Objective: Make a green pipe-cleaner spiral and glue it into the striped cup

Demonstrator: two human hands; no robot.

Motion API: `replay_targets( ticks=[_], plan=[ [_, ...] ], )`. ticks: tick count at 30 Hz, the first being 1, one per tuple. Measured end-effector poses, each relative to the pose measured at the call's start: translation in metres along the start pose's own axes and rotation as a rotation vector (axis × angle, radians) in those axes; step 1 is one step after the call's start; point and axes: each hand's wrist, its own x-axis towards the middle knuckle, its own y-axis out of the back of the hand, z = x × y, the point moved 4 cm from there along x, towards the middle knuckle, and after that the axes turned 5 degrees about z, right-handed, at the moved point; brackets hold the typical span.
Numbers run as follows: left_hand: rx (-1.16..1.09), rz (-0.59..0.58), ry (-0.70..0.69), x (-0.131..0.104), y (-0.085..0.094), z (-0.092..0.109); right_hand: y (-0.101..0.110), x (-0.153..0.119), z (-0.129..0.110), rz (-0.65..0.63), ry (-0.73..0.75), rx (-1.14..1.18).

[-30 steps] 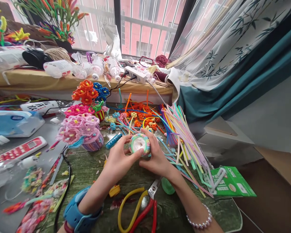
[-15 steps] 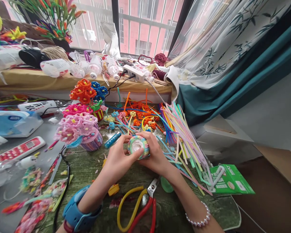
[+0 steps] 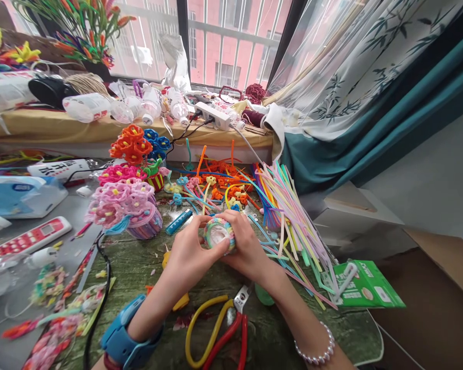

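Note:
A small round cup wrapped in pastel fuzzy stems (image 3: 218, 234) is held between both hands above the green table (image 3: 139, 272), its pale opening facing up toward me. My left hand (image 3: 191, 246) grips its left side, with the thumb across the front rim. Around the right side and back curl the fingers of my right hand (image 3: 245, 244). Below the hands lie pliers with red and yellow handles (image 3: 241, 300). A blue marker-like tube (image 3: 179, 222) is left of the cup. Pink fuzzy flowers (image 3: 119, 203) stand in a striped pot further left.
A bundle of pastel stems (image 3: 297, 221) lies at the right beside a green packet (image 3: 368, 285). Orange stem pieces (image 3: 224, 174) are scattered behind the hands. A red and white remote-like object (image 3: 29, 239) and black cable (image 3: 108, 288) are at the left. Bottles (image 3: 87, 107) line the sill.
The cup has turned and shifted slightly left in my hands. My right fingers have moved a little over its rim. A small blue piece now shows behind them.

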Motion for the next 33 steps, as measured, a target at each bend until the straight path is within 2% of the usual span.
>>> replay_targets(
  ticks=[3,9,23,28,33],
  plan=[
    [-0.03,-0.023,0.008,0.0,0.001,0.0,0.002,0.0,-0.001,0.005,-0.018,0.026],
    [-0.136,-0.146,0.023,0.001,0.006,0.002,0.01,0.003,-0.003,0.005,-0.098,0.136],
    [0.093,-0.041,-0.051,-0.002,0.001,0.0,0.009,0.003,-0.003,-0.052,-0.069,0.068],
    [0.104,-0.057,-0.025,-0.001,0.001,0.0,0.008,0.002,-0.003,-0.066,-0.071,0.06],
    [-0.048,-0.15,0.016,0.0,0.006,0.0,0.014,0.004,-0.004,-0.085,-0.128,0.119]
  ],
)
